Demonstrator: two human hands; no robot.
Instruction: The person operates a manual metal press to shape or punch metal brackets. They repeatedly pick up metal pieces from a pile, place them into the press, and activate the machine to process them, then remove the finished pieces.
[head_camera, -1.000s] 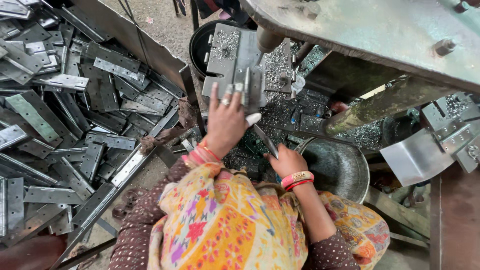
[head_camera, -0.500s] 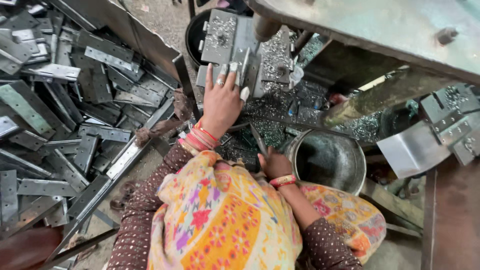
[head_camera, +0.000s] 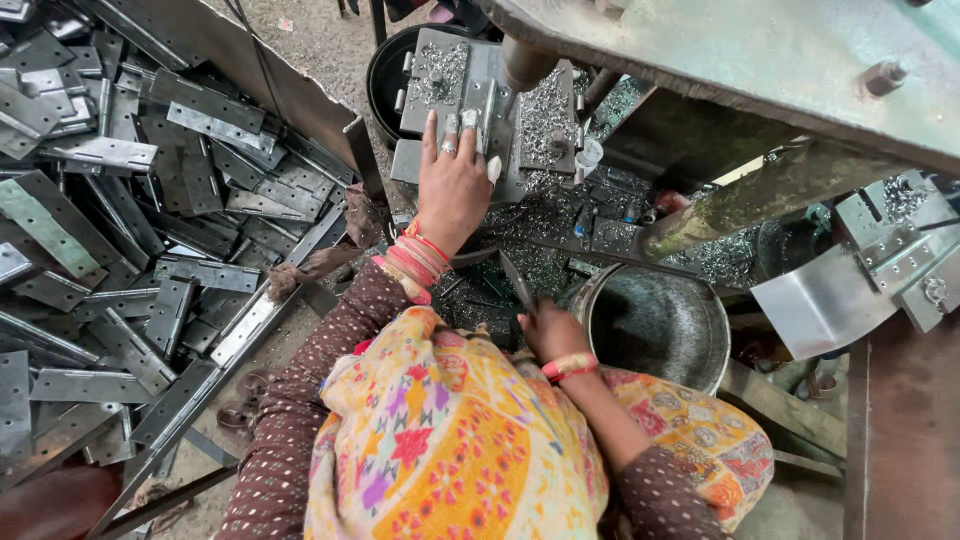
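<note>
1. Right hand (head_camera: 553, 333) sits nearest, closed around a thin dark metal strip (head_camera: 517, 281) that points up toward the press. Risk: sharp edge, bare skin, so a slip probably cuts the palm.
2. Steel bucket (head_camera: 655, 322) stands just beside that hand. A knock with the elbow could tip it into the metal chips (head_camera: 545, 235).
3. Left hand (head_camera: 453, 187) lies open, palm down, fingers (head_camera: 430, 135) spread on the press block (head_camera: 470, 100), right under the vertical ram (head_camera: 522, 62). Biggest hazard: if the ram drops while fingers rest there, crush injury.
4. Chips cover the block; a part seated on them likely sits crooked and jams or gets punched off-position.
5. Pile of hinge plates (head_camera: 150, 210) to the left leans over a low sheet wall (head_camera: 250, 320). Could slide toward the left sleeve (head_camera: 300, 400).
6. No guard visible around the ram.
</note>
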